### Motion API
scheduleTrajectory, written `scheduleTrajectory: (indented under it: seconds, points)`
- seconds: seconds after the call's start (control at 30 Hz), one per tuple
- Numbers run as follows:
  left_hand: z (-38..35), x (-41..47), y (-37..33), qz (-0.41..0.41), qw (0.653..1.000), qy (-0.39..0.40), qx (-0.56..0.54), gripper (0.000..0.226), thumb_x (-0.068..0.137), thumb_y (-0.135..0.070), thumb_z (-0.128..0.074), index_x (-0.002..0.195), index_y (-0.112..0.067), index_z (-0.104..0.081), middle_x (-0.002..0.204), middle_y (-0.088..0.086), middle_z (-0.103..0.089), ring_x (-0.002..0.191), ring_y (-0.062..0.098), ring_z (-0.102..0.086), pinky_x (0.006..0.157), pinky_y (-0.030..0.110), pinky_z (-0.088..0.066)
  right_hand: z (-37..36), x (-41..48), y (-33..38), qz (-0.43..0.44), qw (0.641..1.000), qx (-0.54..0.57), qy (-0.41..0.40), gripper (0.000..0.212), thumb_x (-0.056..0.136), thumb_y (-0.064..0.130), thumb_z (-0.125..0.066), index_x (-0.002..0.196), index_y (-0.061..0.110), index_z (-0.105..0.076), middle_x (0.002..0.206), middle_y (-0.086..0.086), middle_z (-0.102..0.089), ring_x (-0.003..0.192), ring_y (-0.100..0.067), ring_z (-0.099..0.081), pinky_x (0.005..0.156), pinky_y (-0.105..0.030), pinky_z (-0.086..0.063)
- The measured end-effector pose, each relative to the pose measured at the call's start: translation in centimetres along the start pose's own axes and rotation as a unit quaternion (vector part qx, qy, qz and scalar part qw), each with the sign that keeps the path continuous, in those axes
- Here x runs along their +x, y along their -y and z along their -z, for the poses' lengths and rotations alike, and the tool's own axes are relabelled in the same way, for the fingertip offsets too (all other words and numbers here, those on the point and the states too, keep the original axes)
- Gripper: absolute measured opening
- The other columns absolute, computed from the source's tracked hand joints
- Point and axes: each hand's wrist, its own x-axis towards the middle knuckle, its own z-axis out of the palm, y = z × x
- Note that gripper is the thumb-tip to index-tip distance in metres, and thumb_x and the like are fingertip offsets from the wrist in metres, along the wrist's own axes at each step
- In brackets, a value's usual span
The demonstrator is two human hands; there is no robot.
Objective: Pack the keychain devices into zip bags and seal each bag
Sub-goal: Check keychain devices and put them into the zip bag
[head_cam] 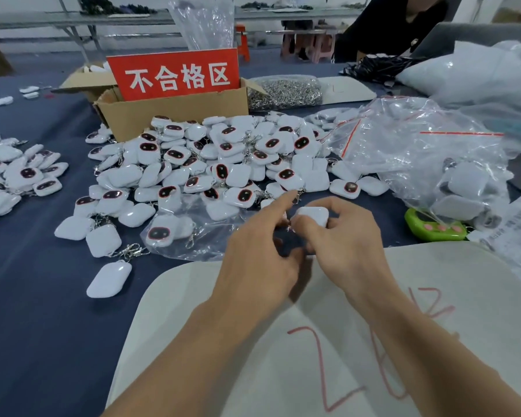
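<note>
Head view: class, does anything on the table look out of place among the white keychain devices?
Yes. A green gadget with pink buttons sits at the right, partly under the heap of clear bags. It matches none of the piled devices. The right hand grips a single device.

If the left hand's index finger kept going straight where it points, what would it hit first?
Probably the metal clasp just past the fingertip of the left hand, at the near edge of the device pile, though depth is unclear.
</note>
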Motion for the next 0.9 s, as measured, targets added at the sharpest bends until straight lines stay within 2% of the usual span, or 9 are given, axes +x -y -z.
scheduleTrajectory:
  seconds: [0.17,0.3,0.37,0.43,0.5,0.6,0.7,0.8,0.9]
  points:
    - [0.1,0.8,0.2,0.009,1.0,-0.007,-0.002,0.043,0.084,-0.014,-0.079,0.118,-0.04,-0.069,0.091,-0.023,-0.071,0.088,-0.003,-0.065,0.076,0.009,-0.047,0.5,0.6,0.2,0.02,0.997,-0.02,0.075,0.024,0.088,0.04,-0.073,0.082,0.016,-0.075,0.055,0.006,-0.065,0.052,-0.009,-0.058,0.059,-0.03,-0.052]
    - [0.4,0.8,0.0,0.024,0.998,0.015,-0.055,0.023,0.093,-0.007,-0.06,0.104,-0.024,-0.072,0.083,-0.008,-0.075,0.083,0.014,-0.071,0.081,0.038,-0.056,1.2,0.9,0.8,0.006,0.981,0.097,0.169,0.01,0.093,0.023,-0.07,0.088,0.018,-0.078,0.057,-0.009,-0.056,0.044,-0.013,-0.038,0.041,-0.017,-0.03]
    - [0.6,1.0,-0.3,0.056,0.988,0.024,-0.144,0.024,0.092,-0.003,-0.061,0.101,-0.021,-0.074,0.072,-0.009,-0.075,0.07,0.009,-0.071,0.071,0.029,-0.057,1.3,0.8,0.8,0.007,0.976,0.134,0.173,0.016,0.092,0.005,-0.068,0.093,0.017,-0.079,0.055,-0.008,-0.051,0.043,-0.01,-0.036,0.04,-0.015,-0.029]
    - [0.8,1.1,-0.5,0.088,0.976,0.022,-0.198,0.023,0.089,0.003,-0.062,0.097,-0.015,-0.073,0.057,-0.012,-0.067,0.055,0.004,-0.06,0.057,0.015,-0.047,1.2,0.8,0.8,-0.007,0.975,0.158,0.157,0.015,0.092,0.004,-0.069,0.092,0.014,-0.08,0.051,-0.005,-0.042,0.044,-0.009,-0.033,0.041,-0.014,-0.031]
    - [0.8,1.1,-0.6,0.12,0.966,0.022,-0.227,0.02,0.088,0.005,-0.062,0.095,-0.011,-0.073,0.052,-0.012,-0.06,0.05,0.006,-0.054,0.054,0.016,-0.042,1.2,1.0,0.7,-0.023,0.976,0.159,0.147,0.01,0.093,0.009,-0.071,0.094,0.012,-0.08,0.052,-0.002,-0.037,0.046,-0.009,-0.031,0.043,-0.013,-0.031]
    - [0.5,0.9,-0.8,0.135,0.967,0.009,-0.214,0.02,0.087,-0.003,-0.066,0.095,-0.019,-0.074,0.062,-0.011,-0.07,0.058,0.011,-0.066,0.057,0.018,-0.048,1.2,1.1,0.4,-0.014,0.982,0.135,0.132,0.009,0.091,0.01,-0.075,0.095,0.013,-0.082,0.057,0.001,-0.052,0.046,-0.005,-0.041,0.047,-0.011,-0.034]
    - [0.2,0.7,-0.9,0.106,0.982,-0.023,-0.153,0.016,0.087,-0.018,-0.071,0.1,-0.028,-0.072,0.083,-0.015,-0.078,0.081,0.005,-0.074,0.074,0.022,-0.056,1.0,0.8,0.7,0.003,0.98,0.151,0.132,0.012,0.091,0.003,-0.073,0.096,0.01,-0.081,0.074,0.001,-0.077,0.058,-0.001,-0.064,0.054,-0.01,-0.045]
    - [0.1,0.5,-1.0,0.083,0.985,-0.048,-0.141,0.028,0.084,-0.019,-0.073,0.107,-0.035,-0.067,0.093,-0.024,-0.076,0.09,-0.006,-0.07,0.079,0.02,-0.055,1.1,0.9,0.9,-0.012,0.98,0.144,0.133,0.009,0.093,0.012,-0.073,0.094,0.013,-0.082,0.084,-0.006,-0.075,0.073,-0.012,-0.062,0.066,-0.021,-0.047]
    - [0.3,1.0,-0.8,0.097,0.981,-0.035,-0.165,0.042,0.085,-0.012,-0.071,0.12,-0.035,-0.067,0.097,-0.022,-0.077,0.097,-0.001,-0.072,0.089,0.025,-0.055,1.0,1.1,0.9,-0.022,0.982,0.118,0.143,0.015,0.096,0.009,-0.066,0.093,0.01,-0.081,0.085,-0.016,-0.065,0.079,-0.023,-0.052,0.076,-0.036,-0.043]
